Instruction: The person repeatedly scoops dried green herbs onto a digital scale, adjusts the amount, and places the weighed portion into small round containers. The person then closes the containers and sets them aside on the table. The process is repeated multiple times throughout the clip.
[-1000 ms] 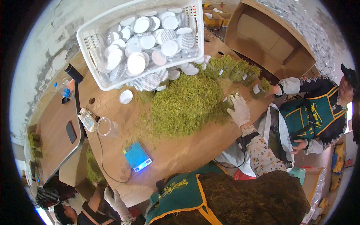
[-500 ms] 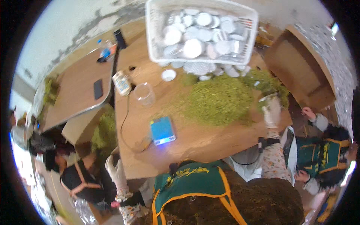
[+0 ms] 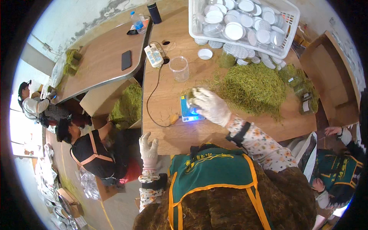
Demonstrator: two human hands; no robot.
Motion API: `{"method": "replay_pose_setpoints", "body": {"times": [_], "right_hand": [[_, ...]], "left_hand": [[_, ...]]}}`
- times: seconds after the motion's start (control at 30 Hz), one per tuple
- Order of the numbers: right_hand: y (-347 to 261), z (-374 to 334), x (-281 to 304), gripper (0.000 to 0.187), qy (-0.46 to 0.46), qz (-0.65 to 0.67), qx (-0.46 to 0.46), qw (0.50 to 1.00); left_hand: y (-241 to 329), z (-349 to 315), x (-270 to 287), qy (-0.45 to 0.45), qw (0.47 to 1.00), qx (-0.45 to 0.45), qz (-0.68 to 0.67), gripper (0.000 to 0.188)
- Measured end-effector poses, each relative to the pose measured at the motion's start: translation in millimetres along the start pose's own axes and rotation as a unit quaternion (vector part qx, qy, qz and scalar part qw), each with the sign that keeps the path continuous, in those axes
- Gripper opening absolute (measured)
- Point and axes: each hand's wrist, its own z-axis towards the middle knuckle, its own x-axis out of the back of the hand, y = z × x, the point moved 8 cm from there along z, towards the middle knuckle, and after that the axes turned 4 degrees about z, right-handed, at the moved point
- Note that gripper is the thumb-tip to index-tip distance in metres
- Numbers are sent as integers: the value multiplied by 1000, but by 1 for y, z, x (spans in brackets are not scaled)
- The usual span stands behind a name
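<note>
My gloved right hand [image 3: 211,105] is over the blue digital scale [image 3: 188,112], covering much of it. Its fingers curl around a small jar of green plant bits [image 3: 191,99], mostly hidden by the glove. My gloved left hand [image 3: 148,148] hangs beside the table's front edge, fingers apart, holding nothing. A heap of dried green plant strands [image 3: 255,88] lies to the right of the scale. At the heap's right side stand several filled clear jars [image 3: 306,102]. An upright clear plastic cup [image 3: 179,69] stands behind the scale.
A white basket [image 3: 293,32] of silvery lids stands at the back, loose lids [image 3: 237,50] in front. A cable runs from a power strip [image 3: 154,56] toward the scale. An open cardboard box [image 3: 326,76] is at right. Co-workers [image 3: 94,153] are at left and right.
My right hand has moved left from the jars beside the heap to the scale, now holding a jar. My left hand stays low and free. The view has shifted.
</note>
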Motion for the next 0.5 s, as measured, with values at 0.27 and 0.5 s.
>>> {"method": "replay_pose_setpoints", "body": {"times": [0.27,0.5], "right_hand": [[3,14,-6,43,-3,30,-14,999],[98,-29,34,56,-131,92,-170,972]], "left_hand": [[5,-14,-17,-6,999,31,-28,42],[2,-12,-19,-3,1000,19,12,42]]}}
